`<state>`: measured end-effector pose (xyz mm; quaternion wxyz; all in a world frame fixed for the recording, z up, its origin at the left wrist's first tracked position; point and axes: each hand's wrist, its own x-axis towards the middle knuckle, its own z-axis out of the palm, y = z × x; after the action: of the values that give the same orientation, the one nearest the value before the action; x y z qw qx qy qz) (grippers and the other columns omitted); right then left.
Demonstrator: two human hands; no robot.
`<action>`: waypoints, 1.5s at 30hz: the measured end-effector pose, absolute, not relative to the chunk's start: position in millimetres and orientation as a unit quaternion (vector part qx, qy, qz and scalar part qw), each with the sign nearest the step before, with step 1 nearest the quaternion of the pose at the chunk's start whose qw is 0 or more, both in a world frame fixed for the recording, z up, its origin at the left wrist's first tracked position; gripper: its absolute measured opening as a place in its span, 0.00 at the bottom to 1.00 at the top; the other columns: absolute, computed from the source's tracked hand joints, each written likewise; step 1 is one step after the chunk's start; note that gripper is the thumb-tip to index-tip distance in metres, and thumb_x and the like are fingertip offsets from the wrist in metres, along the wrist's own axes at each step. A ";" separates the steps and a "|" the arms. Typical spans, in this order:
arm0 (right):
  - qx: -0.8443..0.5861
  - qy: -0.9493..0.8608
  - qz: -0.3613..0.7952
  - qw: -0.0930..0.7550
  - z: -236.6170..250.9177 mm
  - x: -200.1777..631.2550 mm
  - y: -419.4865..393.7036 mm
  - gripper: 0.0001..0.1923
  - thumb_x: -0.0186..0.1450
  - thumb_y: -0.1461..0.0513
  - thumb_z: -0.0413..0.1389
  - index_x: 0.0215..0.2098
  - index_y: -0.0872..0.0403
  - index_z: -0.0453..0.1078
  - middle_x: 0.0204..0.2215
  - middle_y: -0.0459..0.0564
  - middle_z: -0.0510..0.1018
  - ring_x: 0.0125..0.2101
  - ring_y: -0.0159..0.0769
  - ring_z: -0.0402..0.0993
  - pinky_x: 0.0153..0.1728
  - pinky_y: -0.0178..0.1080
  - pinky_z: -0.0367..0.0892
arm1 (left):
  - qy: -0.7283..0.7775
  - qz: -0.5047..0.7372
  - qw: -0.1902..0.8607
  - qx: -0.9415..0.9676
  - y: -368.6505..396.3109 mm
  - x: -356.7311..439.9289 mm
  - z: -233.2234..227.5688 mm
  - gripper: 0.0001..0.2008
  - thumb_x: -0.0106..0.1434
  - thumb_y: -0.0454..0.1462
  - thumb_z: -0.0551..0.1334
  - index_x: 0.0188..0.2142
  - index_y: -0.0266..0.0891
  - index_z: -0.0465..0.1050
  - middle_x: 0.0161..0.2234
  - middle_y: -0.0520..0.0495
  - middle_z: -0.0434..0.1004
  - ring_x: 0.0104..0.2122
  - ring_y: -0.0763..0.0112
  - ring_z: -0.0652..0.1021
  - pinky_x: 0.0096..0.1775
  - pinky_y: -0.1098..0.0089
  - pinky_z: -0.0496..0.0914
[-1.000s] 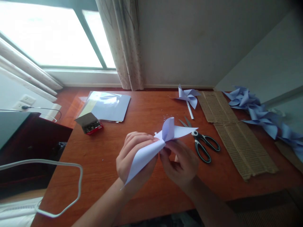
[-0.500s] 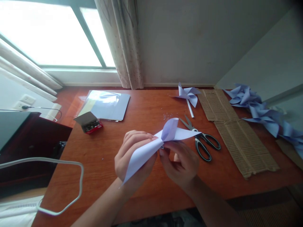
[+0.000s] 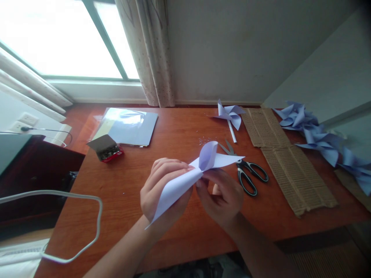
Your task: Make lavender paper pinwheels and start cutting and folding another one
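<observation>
Both hands hold a pale violet paper pinwheel (image 3: 176, 189) above the table. My left hand (image 3: 162, 181) wraps round it from the left, fingers behind the folded blade and thumb beneath. At the centre, where the folded tips meet, my right hand (image 3: 222, 195) pinches with thumb and forefinger. Whatever small thing those fingertips may hold is hidden by the paper. One blade stands curled upright and another points right, over the black-and-white scissors (image 3: 246, 170), which lie with blades apart. A finished pinwheel (image 3: 230, 115) on a white paper stick (image 3: 232, 133) lies farther back.
An open red box (image 3: 111, 154) of small dark metal pieces and plastic-wrapped paper sheets (image 3: 130, 129) lie left. Corrugated cardboard (image 3: 295, 177) and several pinwheels (image 3: 321, 143) are at right. Paper scraps (image 3: 205, 140) dot the table (image 3: 116, 220); a white cable (image 3: 100, 216) loops over its left edge.
My right fingertips have pressed closer to the pinwheel's centre, and the small shiny piece seen there earlier is now hidden. The view has shifted slightly.
</observation>
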<state>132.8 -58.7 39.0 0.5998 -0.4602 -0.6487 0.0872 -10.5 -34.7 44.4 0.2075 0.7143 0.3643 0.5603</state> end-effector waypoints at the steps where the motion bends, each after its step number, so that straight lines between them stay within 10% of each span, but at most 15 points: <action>1: -0.461 -0.647 0.089 0.601 39.4 132.8 -58.6 0.12 0.64 0.72 0.59 0.41 0.50 0.74 0.27 0.46 0.82 0.23 0.32 0.77 0.26 0.33 0.74 | 0.368 0.561 0.210 0.711 -34.8 -10.1 44.5 0.08 0.59 0.30 0.71 0.38 0.40 0.78 0.39 0.47 0.83 0.37 0.64 0.83 0.46 0.59 0.78; 22: -0.484 -0.567 0.211 0.632 27.3 137.2 -51.6 0.05 0.67 0.66 0.59 0.40 0.51 0.75 0.28 0.46 0.80 0.28 0.34 0.76 0.27 0.36 0.72 | 0.335 0.544 0.186 0.746 -27.9 -6.1 40.9 0.19 0.58 0.33 0.70 0.50 0.41 0.76 0.47 0.40 0.79 0.45 0.57 0.79 0.47 0.58 0.76; 39: -0.468 -0.499 0.373 0.627 27.2 151.5 -37.3 0.08 0.67 0.57 0.61 0.38 0.53 0.78 0.35 0.52 0.83 0.34 0.39 0.81 0.33 0.37 0.78 | 0.304 0.469 0.238 0.794 -26.6 -7.9 30.9 0.37 0.64 0.54 0.64 0.66 0.39 0.64 0.61 0.29 0.65 0.59 0.41 0.69 0.58 0.43 0.68; 45: -0.467 -0.495 0.387 0.622 26.3 151.3 -35.1 0.10 0.68 0.55 0.60 0.38 0.53 0.78 0.32 0.51 0.82 0.30 0.36 0.79 0.29 0.34 0.76 | 0.321 0.453 0.227 0.800 -27.4 -9.5 30.2 0.33 0.62 0.35 0.64 0.67 0.40 0.61 0.63 0.32 0.61 0.63 0.44 0.66 0.59 0.45 0.68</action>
<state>151.3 -35.1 26.3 0.6225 -0.4668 -0.4947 0.3872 -9.5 -27.4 30.2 0.2270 0.8002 0.3208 0.4530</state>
